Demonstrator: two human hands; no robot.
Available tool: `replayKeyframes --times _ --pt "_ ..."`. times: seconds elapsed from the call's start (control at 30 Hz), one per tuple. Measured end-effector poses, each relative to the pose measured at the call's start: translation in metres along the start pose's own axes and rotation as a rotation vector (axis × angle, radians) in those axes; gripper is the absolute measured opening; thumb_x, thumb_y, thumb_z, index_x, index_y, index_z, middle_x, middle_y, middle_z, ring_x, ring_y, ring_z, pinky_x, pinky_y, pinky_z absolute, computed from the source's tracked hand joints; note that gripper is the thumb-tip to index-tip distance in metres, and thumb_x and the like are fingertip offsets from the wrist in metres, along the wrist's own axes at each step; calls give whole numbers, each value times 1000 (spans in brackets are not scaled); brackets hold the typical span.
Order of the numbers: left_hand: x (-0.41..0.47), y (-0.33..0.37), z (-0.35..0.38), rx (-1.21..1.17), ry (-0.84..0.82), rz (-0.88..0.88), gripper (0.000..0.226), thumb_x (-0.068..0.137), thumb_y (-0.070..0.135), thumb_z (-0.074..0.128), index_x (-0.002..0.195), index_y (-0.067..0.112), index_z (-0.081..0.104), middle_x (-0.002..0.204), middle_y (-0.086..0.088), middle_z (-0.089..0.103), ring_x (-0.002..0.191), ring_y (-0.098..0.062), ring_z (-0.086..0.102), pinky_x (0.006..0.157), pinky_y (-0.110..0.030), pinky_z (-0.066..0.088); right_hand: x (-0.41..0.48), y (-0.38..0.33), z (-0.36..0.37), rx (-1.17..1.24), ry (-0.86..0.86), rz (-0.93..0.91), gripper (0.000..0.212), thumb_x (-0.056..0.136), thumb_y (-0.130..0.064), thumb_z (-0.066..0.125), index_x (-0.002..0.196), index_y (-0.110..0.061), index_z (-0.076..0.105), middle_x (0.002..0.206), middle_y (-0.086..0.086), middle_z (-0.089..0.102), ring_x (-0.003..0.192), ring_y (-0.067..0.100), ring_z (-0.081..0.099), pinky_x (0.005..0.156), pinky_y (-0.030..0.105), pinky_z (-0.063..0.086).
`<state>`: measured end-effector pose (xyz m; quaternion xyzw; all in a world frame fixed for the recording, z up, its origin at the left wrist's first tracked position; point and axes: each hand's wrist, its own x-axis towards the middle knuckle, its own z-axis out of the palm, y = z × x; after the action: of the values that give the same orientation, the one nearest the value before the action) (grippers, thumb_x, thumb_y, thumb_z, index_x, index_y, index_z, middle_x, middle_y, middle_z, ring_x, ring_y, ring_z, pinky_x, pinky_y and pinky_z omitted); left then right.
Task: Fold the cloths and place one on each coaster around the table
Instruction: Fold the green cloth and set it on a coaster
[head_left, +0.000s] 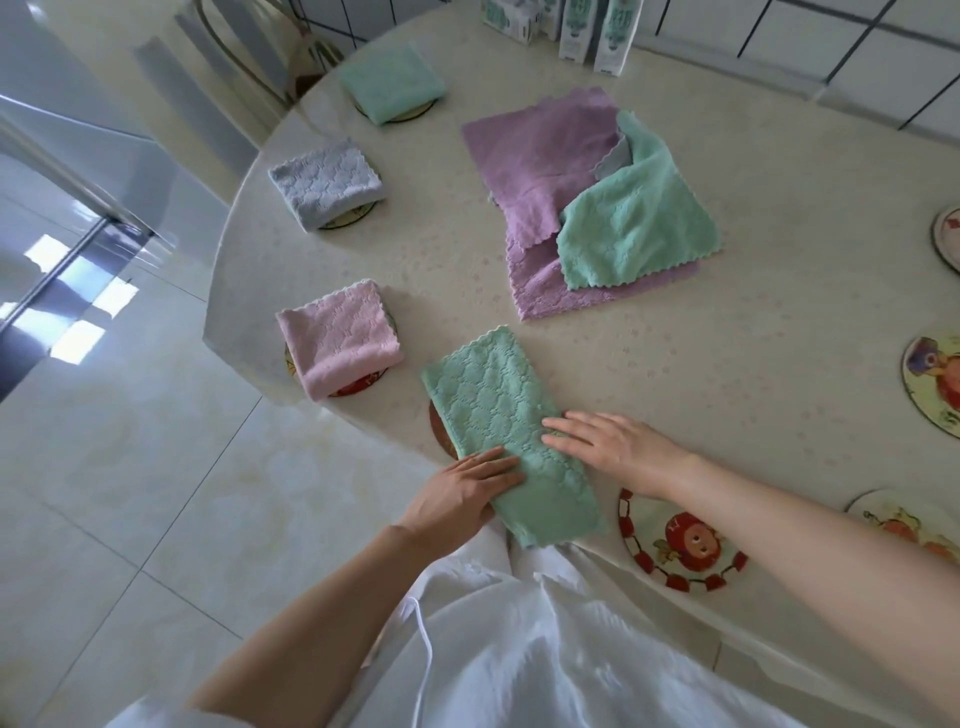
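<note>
A green cloth (506, 436), folded into a long strip, lies on the round tabletop (727, 364) at about 6 o'clock, near the person's body, its near end reaching the table edge. Both hands rest flat on it with fingers extended and nothing gripped: the left hand (462, 493) presses its left edge near the lower end, and the right hand (608, 447) lies on its right edge just above. A coaster (441, 431) peeks out from under the strip's left side.

At 8 o'clock a folded pink cloth (340, 343) sits on a coaster, at 10 o'clock a folded grey cloth (324, 182) on another, and toward 11 o'clock a folded mint cloth (392, 80) on a third.

Near the middle of the tabletop is a loose pile: a purple cloth (540, 161) spread open, with a crumpled green cloth (634, 228) on top of its right side, and a bit of grey fabric showing between them.

A bare coaster with a red cartoon figure (680, 540) lies at 5 o'clock, just right of the strip, and further uncovered coasters (930, 384) sit along the right edge from 3 to 4 o'clock. White and green cartons (597, 31) stand at 12 o'clock against the tiled wall.
</note>
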<state>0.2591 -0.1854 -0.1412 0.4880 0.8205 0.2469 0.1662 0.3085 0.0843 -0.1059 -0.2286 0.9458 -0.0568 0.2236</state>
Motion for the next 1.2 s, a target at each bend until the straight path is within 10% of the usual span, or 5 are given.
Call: replayKeyframes --times 0.23,0.4,0.53,0.7,1.2 --pt "10 1 -19 -482 57 -477 45 86 19 51 117 52 57 99 -4 73 75 -15 61 77 -32 52 2 7 2 263 97 128 81 77 16 45 144 -28 35 149 -7 35 137 14 30 113 31 27" --pt "30 -5 -35 -709 183 -829 38 93 23 59 57 16 50 52 1 42 49 -10 33 48 -22 27 23 13 -16 691 123 353 41 85 -14 64 123 -27 59 114 2 55 108 16 54 86 21 41" --pt "41 -17 -44 -1013 271 -959 41 86 49 58 78 9 61 79 -17 62 71 -31 60 68 -42 51 53 16 -36 816 260 455 13 90 -27 61 92 -18 69 87 -5 68 84 15 63 70 19 45" --pt "50 -29 -47 -1164 311 -1083 19 97 25 52 107 12 61 106 -15 69 91 -30 69 71 -48 59 80 19 -35 804 107 614 24 92 -31 55 78 -11 58 56 -5 49 54 10 44 56 27 34" --pt "63 -60 -67 -848 411 -1159 33 80 39 69 101 19 54 101 -6 65 85 -25 68 64 -45 60 105 9 -44 693 143 697 29 87 -47 54 97 -21 48 84 -5 58 80 20 57 70 35 47"
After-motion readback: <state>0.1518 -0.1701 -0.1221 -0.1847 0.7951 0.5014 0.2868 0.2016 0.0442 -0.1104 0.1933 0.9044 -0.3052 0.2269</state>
